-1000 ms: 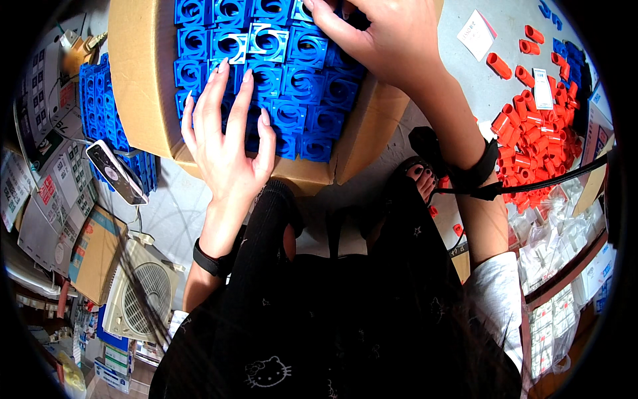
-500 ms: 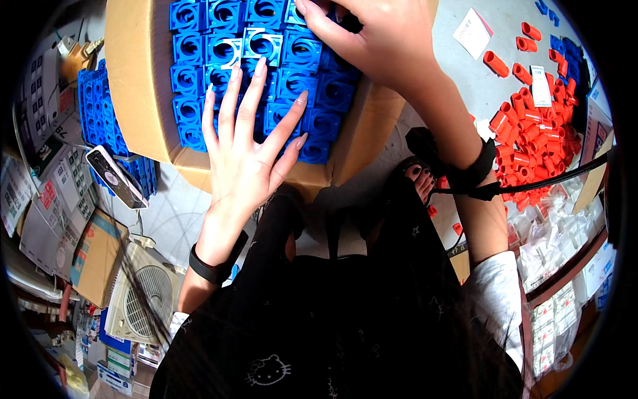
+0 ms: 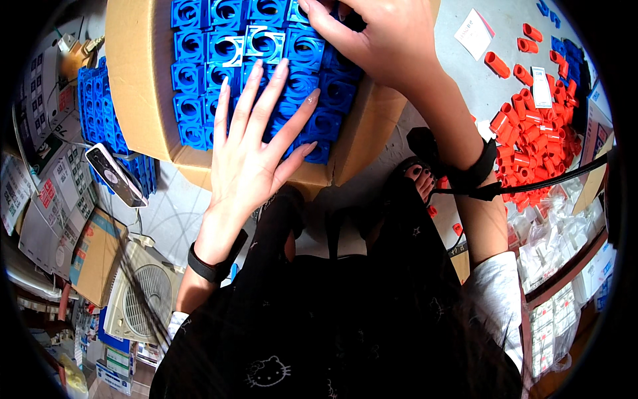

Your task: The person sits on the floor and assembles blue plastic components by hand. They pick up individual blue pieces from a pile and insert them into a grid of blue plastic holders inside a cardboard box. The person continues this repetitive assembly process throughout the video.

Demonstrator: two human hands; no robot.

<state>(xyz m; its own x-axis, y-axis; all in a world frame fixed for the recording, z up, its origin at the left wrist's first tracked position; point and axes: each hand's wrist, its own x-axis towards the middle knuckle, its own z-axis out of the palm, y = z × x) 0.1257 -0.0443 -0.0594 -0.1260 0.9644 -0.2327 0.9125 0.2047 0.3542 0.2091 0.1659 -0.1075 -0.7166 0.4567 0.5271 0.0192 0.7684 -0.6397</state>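
Rows of square blue plastic boxes [image 3: 191,44] with round openings fill a cardboard carton [image 3: 143,86] in front of me. My left hand [image 3: 249,143] lies over the nearer rows, palm down with its fingers spread, fingertips on or just above the boxes. It holds nothing. At the carton's far right my right hand [image 3: 385,43] bends over the boxes. Its thumb rests against a blue box [image 3: 297,13], with the other fingers curled and partly cut off by the top edge of the view. What lies beneath that palm is hidden.
Many short red tubes [image 3: 525,139] are heaped on the floor to the right, beside clear plastic bags [image 3: 548,246]. More blue boxes [image 3: 100,100] stand stacked left of the carton, near a white-edged device [image 3: 116,174]. A beige fan-like unit [image 3: 146,299] sits at lower left. A black cable [image 3: 545,181] runs from my right wrist.
My left hand has slid a little to the right across the blue boxes, its fingers slightly closer together. My right hand has stayed almost in place.
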